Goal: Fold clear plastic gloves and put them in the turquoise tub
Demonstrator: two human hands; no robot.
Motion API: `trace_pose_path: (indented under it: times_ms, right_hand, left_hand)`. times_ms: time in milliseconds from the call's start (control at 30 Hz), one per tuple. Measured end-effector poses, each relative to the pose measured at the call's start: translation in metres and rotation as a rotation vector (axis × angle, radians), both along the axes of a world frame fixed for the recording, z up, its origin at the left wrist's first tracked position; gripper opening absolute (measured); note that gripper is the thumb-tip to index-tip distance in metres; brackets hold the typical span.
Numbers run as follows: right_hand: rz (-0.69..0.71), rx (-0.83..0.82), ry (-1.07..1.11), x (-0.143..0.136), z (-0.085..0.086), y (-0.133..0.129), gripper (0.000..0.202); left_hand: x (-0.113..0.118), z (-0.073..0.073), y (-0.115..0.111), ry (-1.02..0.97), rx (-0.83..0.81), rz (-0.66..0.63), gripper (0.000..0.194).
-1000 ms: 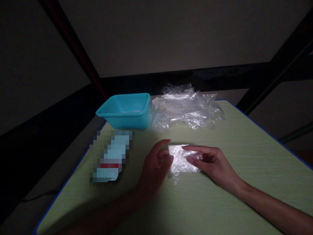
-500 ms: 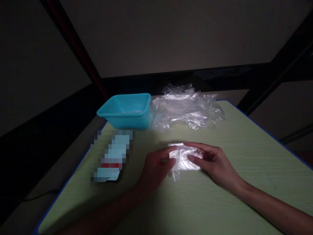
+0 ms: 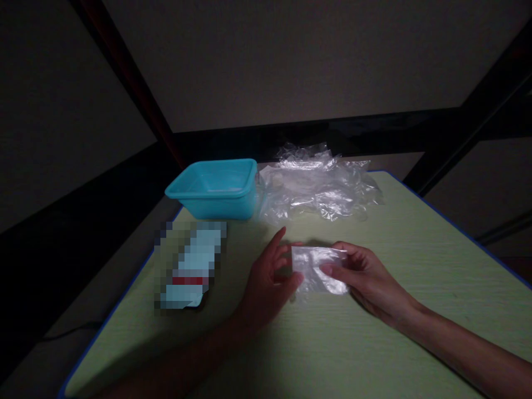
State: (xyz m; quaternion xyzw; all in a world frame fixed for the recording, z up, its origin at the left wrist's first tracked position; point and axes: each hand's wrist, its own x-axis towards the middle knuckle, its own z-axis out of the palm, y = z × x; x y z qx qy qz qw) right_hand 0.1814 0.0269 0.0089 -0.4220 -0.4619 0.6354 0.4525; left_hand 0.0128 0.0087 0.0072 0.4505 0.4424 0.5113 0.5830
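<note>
A small folded clear plastic bag (image 3: 316,259) is held just above the table, shiny and flattened into a rough rectangle. My right hand (image 3: 366,271) pinches its right side, thumb across the front and fingers behind. At the left edge is my left hand (image 3: 268,282), its thumb pressing the bag's lower left corner. The left index finger points up, off the bag, while another finger reaches behind the top edge; the rest are partly curled. A loose bit of film hangs below the left corner.
A pile of crumpled clear plastic bags (image 3: 320,188) lies at the table's back, beside a turquoise plastic basin (image 3: 220,206). A pixelated, flat, phone-like object (image 3: 193,271) rests at left. The light green table (image 3: 415,249) has a blue edge. A dark-framed wall stands behind.
The left index finger has lifted off the bag and the left fingers have spread. My right fingers have shifted behind the bag, which has turned and moved slightly right.
</note>
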Motion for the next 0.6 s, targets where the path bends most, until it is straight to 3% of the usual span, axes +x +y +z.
trace_pose_path:
  times_ms: [100,200,300,367,467,600]
  right_hand:
    - [-0.120,0.268,-0.142,0.005,0.005,-0.002,0.020]
    - [-0.235,0.801,-0.361,0.013,0.011,-0.006,0.005]
    - [-0.194,1.340,-0.582,0.021,0.015,-0.008,0.012]
    - [-0.139,1.560,-0.707,0.023,0.014,-0.007,0.015]
    - [-0.104,1.665,-0.810,0.021,0.008,-0.006,0.016]
    - [-0.101,1.617,-0.819,0.017,0.003,-0.005,0.017]
  left_hand:
    - [-0.003,-0.002,0.003,-0.130,0.026,0.051,0.068]
    - [-0.005,-0.003,0.004,-0.282,-0.056,0.003,0.038]
    - [-0.005,-0.003,0.004,-0.438,-0.224,-0.141,0.024]
    - [-0.004,-0.002,0.004,-0.503,-0.310,-0.195,0.027]
    - [-0.003,-0.001,0.003,-0.483,-0.301,-0.199,0.025]
    - [-0.003,-0.001,0.002,-0.385,-0.221,-0.221,0.022]
